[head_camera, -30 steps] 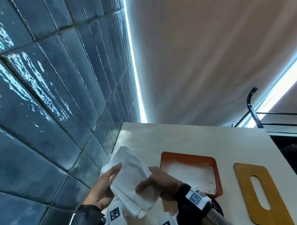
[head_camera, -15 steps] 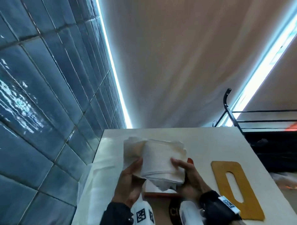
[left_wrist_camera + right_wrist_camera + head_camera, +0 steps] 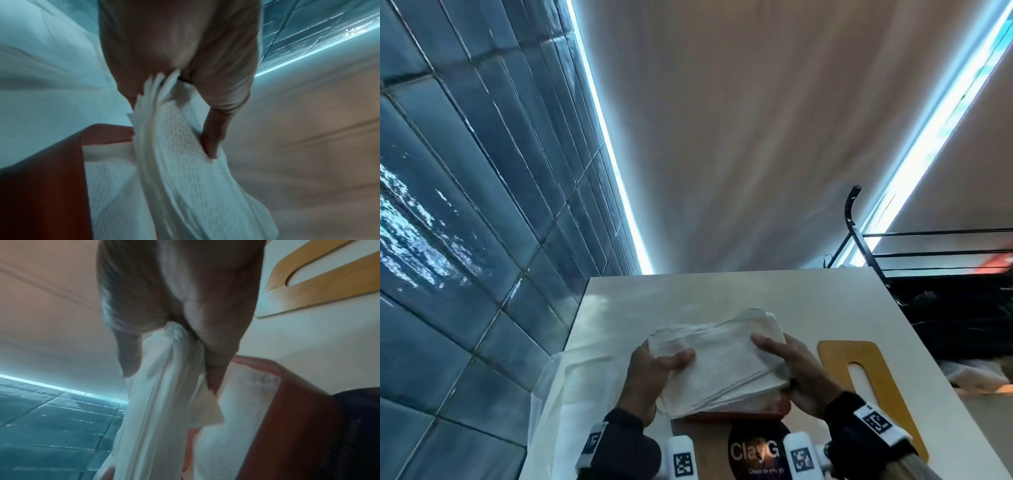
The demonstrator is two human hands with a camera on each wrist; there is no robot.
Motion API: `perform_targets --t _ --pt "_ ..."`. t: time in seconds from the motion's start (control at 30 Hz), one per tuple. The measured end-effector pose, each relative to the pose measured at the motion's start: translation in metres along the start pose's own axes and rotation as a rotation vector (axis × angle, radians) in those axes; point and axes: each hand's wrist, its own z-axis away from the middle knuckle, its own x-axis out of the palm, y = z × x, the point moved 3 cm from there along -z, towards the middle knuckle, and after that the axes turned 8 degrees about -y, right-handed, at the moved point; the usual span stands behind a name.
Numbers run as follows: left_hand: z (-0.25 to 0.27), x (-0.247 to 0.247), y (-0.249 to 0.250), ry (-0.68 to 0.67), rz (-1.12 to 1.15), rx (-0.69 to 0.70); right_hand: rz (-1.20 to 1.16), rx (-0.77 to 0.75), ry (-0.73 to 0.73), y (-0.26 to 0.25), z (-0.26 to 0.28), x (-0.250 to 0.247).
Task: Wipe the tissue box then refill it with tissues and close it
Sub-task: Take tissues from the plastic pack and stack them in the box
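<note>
Tissues (image 3: 722,363): white embossed stack, edges fanned, held flat over the orange box (image 3: 774,407), which already has tissues inside. Left hand (image 3: 650,373) grips the stack's left end, thumb on top, fingers (image 3: 211,142) curled round it. Right hand (image 3: 794,373) grips the right end, bunching it. Box sits near the surface's (image 3: 688,298) front edge; yellow slotted lid (image 3: 859,373) lies just right. Open room behind toward the far edge; tiled wall (image 3: 465,240) on the left. Stack hides most of the box; wrist views blurred.

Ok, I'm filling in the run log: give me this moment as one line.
step: refill | left hand: grips tissue stack | right hand: grips tissue stack | stack: over open orange box | wooden lid: off, on table
</note>
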Motion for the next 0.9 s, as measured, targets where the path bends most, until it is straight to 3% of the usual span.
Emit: perform_targets --t 0.13,0.23,0.33,0.43,0.6,0.73,0.8,0.9 --pt "-0.005 0.004 0.001 -0.018 -0.105 -0.005 0.083 -0.119 0.113 0.007 -0.005 -0.001" --pt "-0.010 0.006 0.003 0.025 -0.318 0.009 0.213 -0.145 0.195 0.015 -0.008 -0.007" --pt "-0.007 0.013 0.009 0.061 -0.676 0.039 0.489 -0.116 0.292 0.020 -0.010 -0.011" --pt "-0.009 0.022 0.012 0.024 -0.924 -0.018 0.808 -0.069 0.342 0.019 -0.011 -0.008" --pt "-0.017 0.045 0.017 -0.022 -1.274 -0.087 1.043 0.011 0.334 0.020 -0.022 -0.005" --pt "-0.021 0.056 0.009 -0.060 -1.420 -0.025 1.421 -0.194 0.382 0.001 -0.013 0.010" --pt "-0.018 0.057 0.008 -0.001 -1.454 0.083 1.556 -0.285 0.302 -0.005 -0.009 0.019" --pt "-0.005 0.060 0.009 0.108 -1.611 0.272 1.611 -0.119 0.099 0.007 -0.014 0.025"
